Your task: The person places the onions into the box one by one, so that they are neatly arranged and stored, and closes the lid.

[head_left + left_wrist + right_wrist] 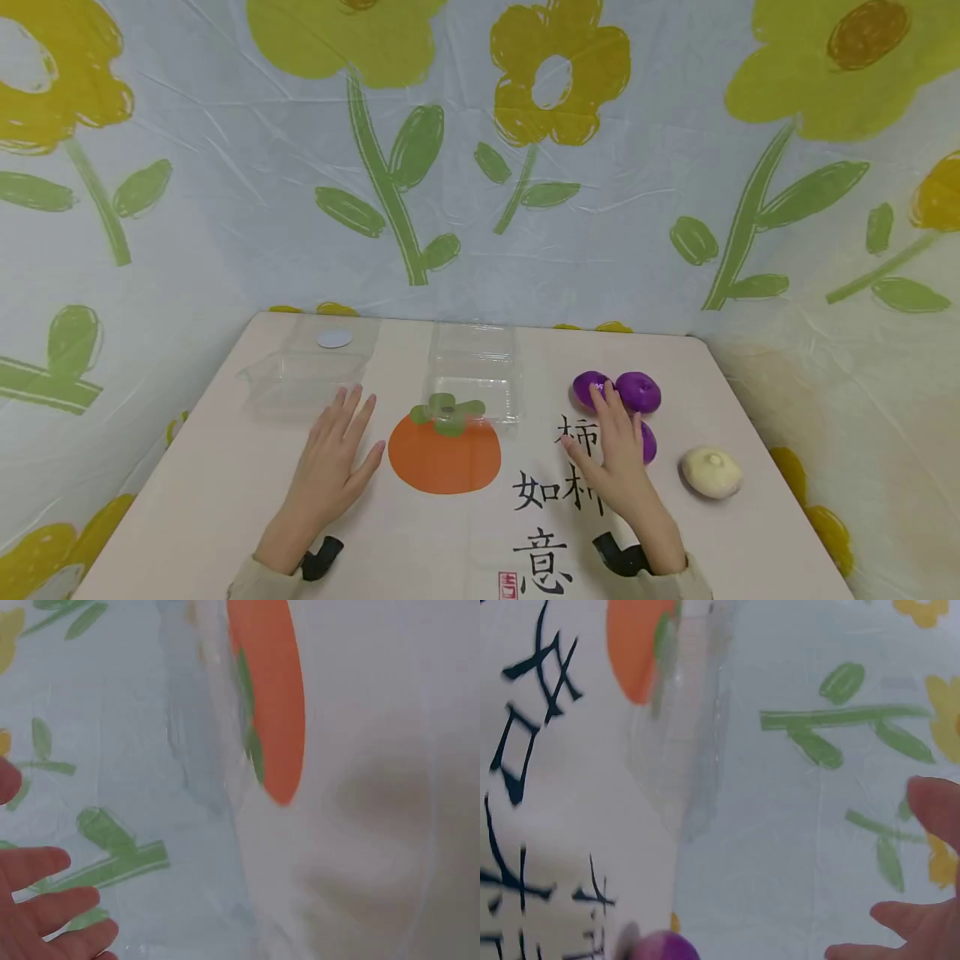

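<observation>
My left hand [330, 467] is held over the table with fingers spread and nothing in it. Just beyond its fingertips stands a clear plastic box [300, 375] with its lid folded back. My right hand [621, 462], also spread and holding nothing, overlaps part of three glossy purple round vegetables or fruits [639, 392] in the head view. One purple piece [666, 946] shows at the bottom of the right wrist view. To the right of that hand lies a cream-coloured round vegetable [711, 472] with a small nub on top. The left wrist view shows the left fingers [64, 907] apart.
A second clear plastic box [474, 392], lid folded back, stands at the table's middle back. The pale tabletop [450, 542] carries a printed orange persimmon [444, 458] and black characters. A cloth [600, 250] with yellow flowers hangs behind and at both sides.
</observation>
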Demonstrator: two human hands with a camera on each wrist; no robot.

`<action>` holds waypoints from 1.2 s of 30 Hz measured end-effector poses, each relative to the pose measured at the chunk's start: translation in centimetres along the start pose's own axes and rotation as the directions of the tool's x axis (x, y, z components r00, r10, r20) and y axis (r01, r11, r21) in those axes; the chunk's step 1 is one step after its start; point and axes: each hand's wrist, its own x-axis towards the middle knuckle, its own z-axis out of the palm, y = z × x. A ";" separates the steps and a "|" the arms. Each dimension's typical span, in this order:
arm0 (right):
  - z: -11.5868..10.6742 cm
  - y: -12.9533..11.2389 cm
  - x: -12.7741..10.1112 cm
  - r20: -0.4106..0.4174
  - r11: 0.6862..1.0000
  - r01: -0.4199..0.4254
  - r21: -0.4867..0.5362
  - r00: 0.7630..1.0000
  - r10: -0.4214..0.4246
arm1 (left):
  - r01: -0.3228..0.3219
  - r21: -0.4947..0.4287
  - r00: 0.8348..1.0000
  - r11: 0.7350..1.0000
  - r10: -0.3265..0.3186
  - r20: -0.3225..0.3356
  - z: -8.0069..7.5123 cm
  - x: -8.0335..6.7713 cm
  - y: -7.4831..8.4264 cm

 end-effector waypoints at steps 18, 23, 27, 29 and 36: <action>6.0 2.6 2.3 0.176 0.401 -0.254 0.880 0.959 0.222 | 0.473 -0.718 0.873 0.511 -0.379 0.306 6.0 1.3 0.9; 7.7 3.1 2.9 0.206 0.220 -0.241 0.945 0.964 0.171 | 0.593 -0.769 0.770 0.240 -0.447 0.455 7.8 1.9 0.4; 8.9 3.4 3.2 0.244 0.076 -0.254 0.964 0.962 0.127 | 0.577 -0.811 0.761 0.096 -0.422 0.492 9.3 2.4 -0.1; 9.4 3.5 3.4 0.268 0.026 -0.272 0.962 0.957 0.111 | 0.564 -0.822 0.776 0.081 -0.392 0.494 9.9 2.6 -0.4; 10.7 3.4 3.1 0.340 0.055 -0.346 0.936 0.935 0.097 | 0.558 -0.810 0.812 0.181 -0.320 0.488 10.8 2.7 -0.8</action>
